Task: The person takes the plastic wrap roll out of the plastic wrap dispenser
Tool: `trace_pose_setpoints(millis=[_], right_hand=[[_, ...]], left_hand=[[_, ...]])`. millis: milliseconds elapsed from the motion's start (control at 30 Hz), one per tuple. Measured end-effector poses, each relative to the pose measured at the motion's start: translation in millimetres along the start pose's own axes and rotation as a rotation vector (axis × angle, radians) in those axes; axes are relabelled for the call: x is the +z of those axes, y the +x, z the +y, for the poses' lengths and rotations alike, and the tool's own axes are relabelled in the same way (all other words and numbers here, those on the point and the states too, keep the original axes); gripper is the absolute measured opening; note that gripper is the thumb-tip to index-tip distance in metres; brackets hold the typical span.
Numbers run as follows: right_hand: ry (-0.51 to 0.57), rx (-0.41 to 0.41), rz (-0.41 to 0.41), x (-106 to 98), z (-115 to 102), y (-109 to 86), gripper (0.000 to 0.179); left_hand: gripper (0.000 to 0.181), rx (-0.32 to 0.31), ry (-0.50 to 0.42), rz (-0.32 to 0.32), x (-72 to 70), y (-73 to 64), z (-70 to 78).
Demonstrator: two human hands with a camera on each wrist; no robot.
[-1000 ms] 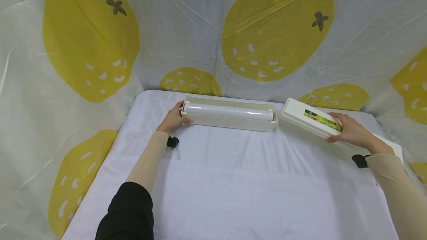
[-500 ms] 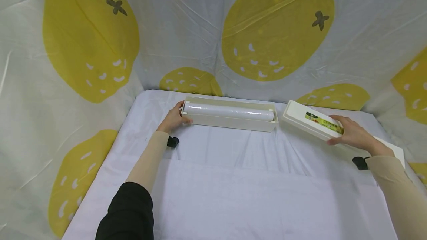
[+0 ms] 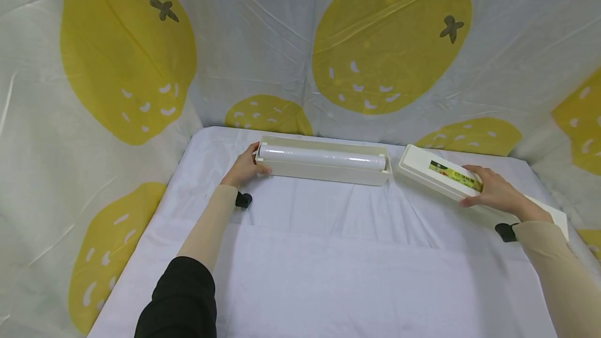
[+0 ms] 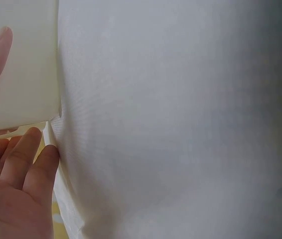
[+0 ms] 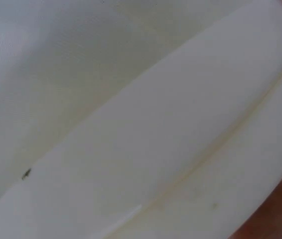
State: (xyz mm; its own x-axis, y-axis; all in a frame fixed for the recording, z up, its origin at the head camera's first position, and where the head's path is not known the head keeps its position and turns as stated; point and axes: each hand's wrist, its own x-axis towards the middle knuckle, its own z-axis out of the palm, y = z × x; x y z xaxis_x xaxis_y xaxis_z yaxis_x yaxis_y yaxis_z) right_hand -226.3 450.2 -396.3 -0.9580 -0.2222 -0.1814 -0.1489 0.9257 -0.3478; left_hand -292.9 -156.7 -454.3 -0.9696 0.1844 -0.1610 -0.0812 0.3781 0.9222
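A long cream-white plastic wrap box (image 3: 324,172) lies lidless at the back of the table. Inside it is a white, shiny roll (image 3: 321,158) that looks like cling film. My left hand (image 3: 243,167) holds the box by its left end; in the left wrist view the thumb lies on the box wall (image 4: 21,64), with the other fingers at its end. To the right, my right hand (image 3: 499,189) grips the white lid (image 3: 424,163) across its top, over a yellow-green label (image 3: 454,174). The lid is slanted, its far end close to the box; it fills the right wrist view.
White cloth (image 3: 357,275) covers the table, with creases in front of the box. Behind and at the sides hangs a white curtain (image 3: 263,30) with big yellow lemons. The lid's near end extends under the right wrist.
My right hand has lowered slightly, and the lid's far end has come down a little with it. The left hand and the box have stayed still.
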Motion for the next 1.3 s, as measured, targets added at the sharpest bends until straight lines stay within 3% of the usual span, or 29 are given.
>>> trace_pose_setpoints(millis=[367,633,1300], right_hand=[[0.002,0.013,-0.018,3.8,1.1,-0.1,0.102],[0.015,0.032,-0.038,10.4,8.4,1.5,0.105],[0.038,0.093,-0.072,21.6,9.8,-0.8,0.109]], left_hand=[[0.093,0.043,-0.006,0.000,1.2,-1.7,-0.6],[0.092,0.031,0.008,-0.005,0.5,-5.2,6.0],[0.093,0.026,0.029,-0.004,0.8,-1.5,0.1]])
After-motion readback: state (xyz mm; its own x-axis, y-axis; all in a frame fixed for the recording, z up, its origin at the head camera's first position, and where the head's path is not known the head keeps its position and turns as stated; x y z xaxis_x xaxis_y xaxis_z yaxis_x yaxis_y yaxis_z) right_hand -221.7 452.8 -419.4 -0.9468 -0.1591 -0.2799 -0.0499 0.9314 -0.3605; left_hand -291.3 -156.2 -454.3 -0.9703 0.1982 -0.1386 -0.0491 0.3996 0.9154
